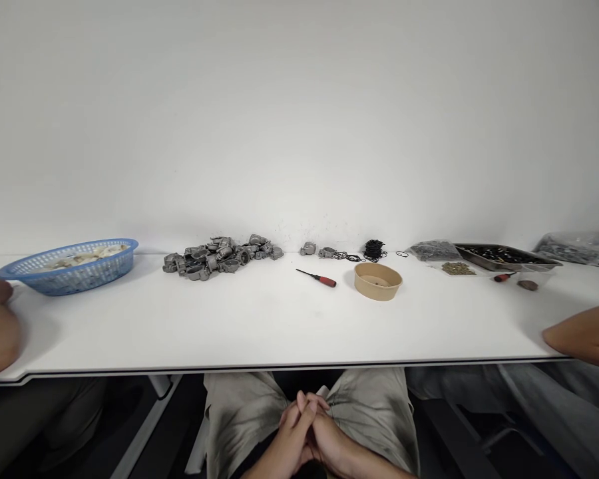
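My left hand (pixel 295 427) and my right hand (pixel 325 429) rest in my lap below the table edge. Their fingers are interlaced, each hand closed against the other, and no object shows in them. On the table beyond lies a screwdriver (pixel 323 280) with a red and black handle, its shaft pointing left. Just right of it stands a round tan bowl (pixel 378 282) with something small at the bottom. A heap of grey moulded parts (pixel 224 258) lies left of centre, and two similar grey parts (pixel 308 249) sit near the wall.
A blue basket (pixel 80 278) of whitish pieces stands left. Black rings (pixel 374 250) are piled by the wall. Rightward are a bag of grey parts (pixel 435 250), small brass-coloured pieces (pixel 458 268) and a metal tray (pixel 509 263). Other people's arms (pixel 586 332) rest at both table ends.
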Tool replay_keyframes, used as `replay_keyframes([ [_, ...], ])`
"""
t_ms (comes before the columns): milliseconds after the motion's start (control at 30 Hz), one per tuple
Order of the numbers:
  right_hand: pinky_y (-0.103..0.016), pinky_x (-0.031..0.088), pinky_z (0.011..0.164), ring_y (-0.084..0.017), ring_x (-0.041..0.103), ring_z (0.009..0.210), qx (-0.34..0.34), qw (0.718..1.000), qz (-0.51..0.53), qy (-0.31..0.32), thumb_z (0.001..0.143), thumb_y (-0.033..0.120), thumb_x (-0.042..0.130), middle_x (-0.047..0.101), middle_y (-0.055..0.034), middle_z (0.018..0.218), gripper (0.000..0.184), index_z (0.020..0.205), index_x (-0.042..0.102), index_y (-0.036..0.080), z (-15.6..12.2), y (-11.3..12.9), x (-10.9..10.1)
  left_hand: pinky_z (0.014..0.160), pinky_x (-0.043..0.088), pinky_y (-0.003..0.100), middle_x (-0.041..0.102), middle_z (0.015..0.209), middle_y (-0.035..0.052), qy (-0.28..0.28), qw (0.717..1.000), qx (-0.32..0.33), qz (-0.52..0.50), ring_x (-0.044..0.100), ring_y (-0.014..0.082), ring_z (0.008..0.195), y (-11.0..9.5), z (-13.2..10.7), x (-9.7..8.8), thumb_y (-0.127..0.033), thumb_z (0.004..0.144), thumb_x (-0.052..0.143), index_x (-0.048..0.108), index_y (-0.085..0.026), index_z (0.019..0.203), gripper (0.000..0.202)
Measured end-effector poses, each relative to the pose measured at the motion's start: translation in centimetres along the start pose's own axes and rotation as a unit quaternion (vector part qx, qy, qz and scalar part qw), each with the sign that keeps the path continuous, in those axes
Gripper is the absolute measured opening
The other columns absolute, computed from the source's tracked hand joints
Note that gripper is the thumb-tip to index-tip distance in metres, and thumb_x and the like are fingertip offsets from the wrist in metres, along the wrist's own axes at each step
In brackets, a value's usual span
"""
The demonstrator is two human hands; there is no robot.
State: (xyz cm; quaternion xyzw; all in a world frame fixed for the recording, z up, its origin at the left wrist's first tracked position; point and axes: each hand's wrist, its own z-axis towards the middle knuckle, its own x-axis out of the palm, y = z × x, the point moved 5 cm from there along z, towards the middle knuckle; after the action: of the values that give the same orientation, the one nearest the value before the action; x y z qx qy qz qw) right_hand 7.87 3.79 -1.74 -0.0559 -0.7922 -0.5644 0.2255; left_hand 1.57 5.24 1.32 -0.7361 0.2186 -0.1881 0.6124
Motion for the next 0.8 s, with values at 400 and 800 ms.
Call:
replay_keyframes([
  [400,-0.050,0.057,0.077,-0.021,0.064,0.066,-0.023,1.000,0.015,0.004,0.075,0.092,0.056,0.061,-0.0018,0.073,0.072,0.091,0.054,0.022,-0.2,0.3,0.3,0.113,0.042,0.046,0.066,0.115,0.0131,0.008,1.000,0.011,-0.006,0.056,0.0325,0.120,-0.8,-0.5,0.2,-0.088,0.077,0.050,0.069,-0.018,0.103,0.076],
  [800,-0.049,0.058,0.078,-0.022,0.066,0.073,-0.016,0.999,0.028,0.012,0.077,0.089,0.057,0.061,-0.0014,0.075,0.070,0.097,0.055,0.022,-0.1,0.0,0.0,0.115,0.042,0.047,0.064,0.118,0.0124,0.011,1.000,0.007,-0.020,0.055,0.0315,0.121,0.2,-0.3,0.1,-0.084,0.081,0.051,0.069,-0.019,0.107,0.073],
])
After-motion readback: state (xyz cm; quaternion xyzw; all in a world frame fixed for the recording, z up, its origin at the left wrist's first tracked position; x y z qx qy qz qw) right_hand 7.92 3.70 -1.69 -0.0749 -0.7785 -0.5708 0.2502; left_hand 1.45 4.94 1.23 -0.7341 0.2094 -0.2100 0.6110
